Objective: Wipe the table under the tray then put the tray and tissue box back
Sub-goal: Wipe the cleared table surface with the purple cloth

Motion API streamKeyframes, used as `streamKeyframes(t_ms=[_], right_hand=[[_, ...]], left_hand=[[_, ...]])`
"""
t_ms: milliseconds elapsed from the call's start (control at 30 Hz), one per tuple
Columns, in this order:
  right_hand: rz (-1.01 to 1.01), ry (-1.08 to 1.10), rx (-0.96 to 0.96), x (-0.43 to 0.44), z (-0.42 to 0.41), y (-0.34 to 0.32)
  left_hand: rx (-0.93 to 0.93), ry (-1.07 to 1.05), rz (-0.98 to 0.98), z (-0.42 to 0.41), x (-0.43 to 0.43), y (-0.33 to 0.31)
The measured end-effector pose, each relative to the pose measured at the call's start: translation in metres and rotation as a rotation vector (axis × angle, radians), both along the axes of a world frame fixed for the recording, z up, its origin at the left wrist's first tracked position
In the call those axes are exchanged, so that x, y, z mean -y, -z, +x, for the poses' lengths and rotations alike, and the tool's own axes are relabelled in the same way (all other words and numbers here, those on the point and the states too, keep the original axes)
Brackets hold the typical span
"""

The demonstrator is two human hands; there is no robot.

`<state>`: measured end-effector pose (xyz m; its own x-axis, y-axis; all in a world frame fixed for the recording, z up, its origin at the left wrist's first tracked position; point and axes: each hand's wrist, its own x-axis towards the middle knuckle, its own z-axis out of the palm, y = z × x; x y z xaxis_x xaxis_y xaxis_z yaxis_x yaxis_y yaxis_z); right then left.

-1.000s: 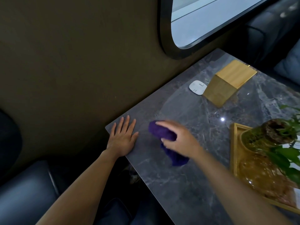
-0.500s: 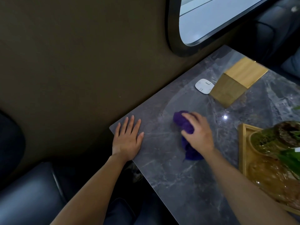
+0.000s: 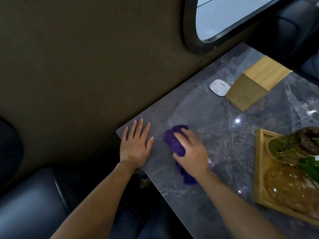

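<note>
My right hand (image 3: 191, 152) presses a bunched purple cloth (image 3: 173, 141) onto the grey marble table (image 3: 198, 111), near its left corner. My left hand (image 3: 136, 144) lies flat with fingers spread on that corner, just left of the cloth. The wooden tray (image 3: 259, 163) sits at the right edge of view, holding a glass plant pot (image 3: 293, 144) and an amber glass dish (image 3: 291, 188). The wooden tissue box (image 3: 255, 81) stands at the back of the table near the window.
A small white square device (image 3: 219, 87) lies beside the tissue box. A dark wall (image 3: 86, 66) runs along the table's far edge, with a rounded window (image 3: 224, 18) above. Dark leather seats (image 3: 31, 207) sit below left and beyond the table.
My right hand has dragged the purple cloth back to the left, toward my left hand, after sweeping right half a second ago. The left hand stayed flat on the corner.
</note>
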<state>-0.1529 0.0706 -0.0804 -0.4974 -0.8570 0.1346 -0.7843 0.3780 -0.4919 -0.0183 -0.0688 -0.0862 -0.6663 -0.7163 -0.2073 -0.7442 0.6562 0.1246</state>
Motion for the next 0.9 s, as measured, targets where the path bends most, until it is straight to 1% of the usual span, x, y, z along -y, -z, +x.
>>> streamKeyframes(t_ms=[100, 300, 400, 467, 600, 667, 733, 833, 900], right_hand=[[-0.043, -0.152, -0.001, -0.005, 0.033, 0.001], [-0.082, -0.343, 0.028, -0.027, 0.063, 0.005], [-0.053, -0.438, 0.043, -0.037, 0.070, 0.006], [-0.021, -0.484, 0.104, -0.048, 0.073, 0.004], [0.038, -0.556, 0.289, -0.078, 0.075, -0.007], [0.038, -0.506, 0.412, -0.094, 0.075, -0.016], [0.009, -0.384, 0.493, -0.111, 0.070, -0.021], [-0.049, -0.171, 0.457, -0.141, 0.055, -0.025], [-0.060, -0.012, 0.431, -0.163, 0.043, -0.028]], left_hand=[[0.014, 0.006, 0.009, 0.000, 0.001, 0.000], [0.021, 0.018, 0.005, 0.000, -0.001, -0.002], [0.012, 0.014, 0.029, 0.000, -0.001, -0.004], [0.023, 0.013, 0.052, 0.000, -0.001, -0.006], [0.038, 0.003, 0.074, -0.001, -0.002, -0.011], [0.048, 0.001, 0.081, -0.001, -0.003, -0.011], [0.044, -0.018, 0.100, -0.003, -0.003, -0.013], [0.033, -0.058, 0.100, -0.009, -0.004, -0.020], [-0.041, -0.047, 0.049, -0.013, -0.014, -0.024]])
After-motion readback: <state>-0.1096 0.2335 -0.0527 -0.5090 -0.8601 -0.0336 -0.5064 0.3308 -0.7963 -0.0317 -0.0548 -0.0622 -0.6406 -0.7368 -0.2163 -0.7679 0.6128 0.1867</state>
